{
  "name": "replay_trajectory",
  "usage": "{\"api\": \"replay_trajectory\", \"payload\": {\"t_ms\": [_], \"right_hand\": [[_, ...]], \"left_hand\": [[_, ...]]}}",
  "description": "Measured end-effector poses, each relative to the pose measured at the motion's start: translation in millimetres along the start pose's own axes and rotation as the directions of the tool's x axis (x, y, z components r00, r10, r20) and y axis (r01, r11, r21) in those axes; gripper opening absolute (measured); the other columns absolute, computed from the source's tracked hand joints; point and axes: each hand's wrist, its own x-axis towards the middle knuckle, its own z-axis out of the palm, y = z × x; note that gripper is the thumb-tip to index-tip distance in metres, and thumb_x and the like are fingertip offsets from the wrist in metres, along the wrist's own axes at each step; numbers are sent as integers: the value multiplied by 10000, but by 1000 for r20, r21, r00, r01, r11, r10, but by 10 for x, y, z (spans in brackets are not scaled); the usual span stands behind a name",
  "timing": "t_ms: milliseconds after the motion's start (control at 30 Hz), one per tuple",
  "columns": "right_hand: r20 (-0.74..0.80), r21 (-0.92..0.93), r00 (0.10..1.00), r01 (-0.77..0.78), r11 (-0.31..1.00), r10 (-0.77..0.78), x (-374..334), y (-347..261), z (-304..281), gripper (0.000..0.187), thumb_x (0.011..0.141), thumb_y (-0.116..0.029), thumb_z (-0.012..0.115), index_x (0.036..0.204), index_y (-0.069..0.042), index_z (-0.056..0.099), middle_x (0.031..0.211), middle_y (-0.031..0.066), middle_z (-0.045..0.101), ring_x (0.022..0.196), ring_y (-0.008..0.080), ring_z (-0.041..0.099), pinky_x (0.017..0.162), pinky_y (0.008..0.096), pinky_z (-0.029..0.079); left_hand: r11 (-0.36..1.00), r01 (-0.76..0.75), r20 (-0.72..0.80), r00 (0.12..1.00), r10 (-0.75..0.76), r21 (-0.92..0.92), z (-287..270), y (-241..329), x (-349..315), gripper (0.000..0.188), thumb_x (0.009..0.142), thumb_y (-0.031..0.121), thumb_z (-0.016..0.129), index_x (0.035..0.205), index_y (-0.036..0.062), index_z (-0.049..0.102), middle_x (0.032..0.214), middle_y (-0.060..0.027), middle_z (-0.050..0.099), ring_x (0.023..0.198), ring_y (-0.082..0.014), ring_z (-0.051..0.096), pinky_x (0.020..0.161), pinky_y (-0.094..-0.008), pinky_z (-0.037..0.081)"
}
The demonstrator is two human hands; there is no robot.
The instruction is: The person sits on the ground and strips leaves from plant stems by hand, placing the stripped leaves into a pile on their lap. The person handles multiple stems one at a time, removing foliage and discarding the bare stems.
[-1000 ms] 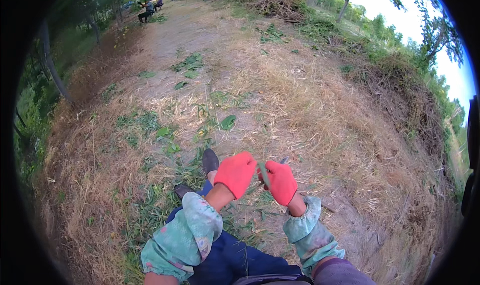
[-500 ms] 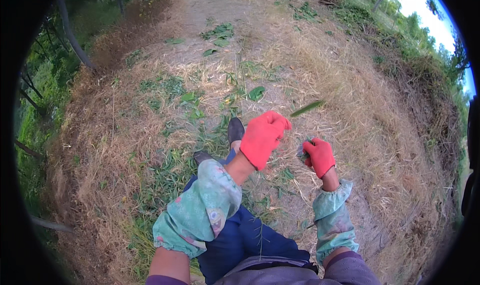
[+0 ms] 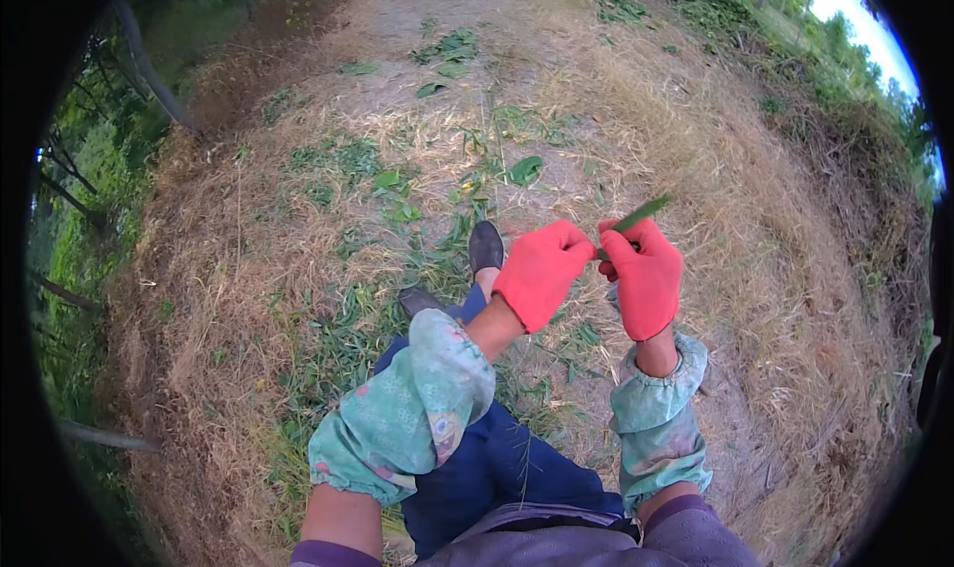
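Observation:
In front of me, my left hand point(image 3: 543, 274), in a red glove, pinches the lower end of a long, narrow green leaf point(image 3: 644, 212). The leaf slants up and to the right. Close beside it, my right hand point(image 3: 646, 277), also red-gloved, is closed with thumb and fingers at the leaf's lower part. Something dark shows between the right fingers, mostly hidden by the glove. The two hands nearly touch at the fingertips. Both forearms wear green patterned sleeve covers point(image 3: 402, 408).
I stand on a dirt path point(image 3: 417, 15) strewn with dry straw point(image 3: 199, 319). Cut greenery point(image 3: 338, 343) lies by my shoes point(image 3: 485, 246), and broad leaves point(image 3: 452, 48) lie farther ahead. Trees point(image 3: 149, 70) line the left; a brushy bank point(image 3: 835, 140) rises on the right.
My right hand has moved up and inward to meet the left at the leaf. The left hand, with the leaf, has shifted slightly right. The dark green bits in the right hand are now mostly hidden.

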Motion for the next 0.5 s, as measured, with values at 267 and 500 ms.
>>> {"api": "replay_trajectory", "payload": {"t_ms": [267, 500], "right_hand": [[-21, -224, 982, 178, 958, -188, 23, 273, 30, 105, 878, -62, 677, 862, 28, 626, 662, 87, 645, 593, 104, 610, 534, 284, 470], [-46, -310, 961, 245, 919, -272, 67, 619, 103, 198, 875, -100, 693, 787, 22, 565, 615, 87, 605, 517, 120, 564, 487, 311, 445]], "left_hand": [[985, -84, 134, 989, 64, 153, 17, -119, -3, 242, 863, 244, 647, 902, 10, 695, 806, -121, 691, 749, -207, 649, 686, -357, 502], [976, -92, 155, 986, 61, 199, 31, -330, 86, 232, 858, 243, 656, 881, 19, 714, 767, -82, 679, 705, -162, 621, 641, -329, 485]]}}
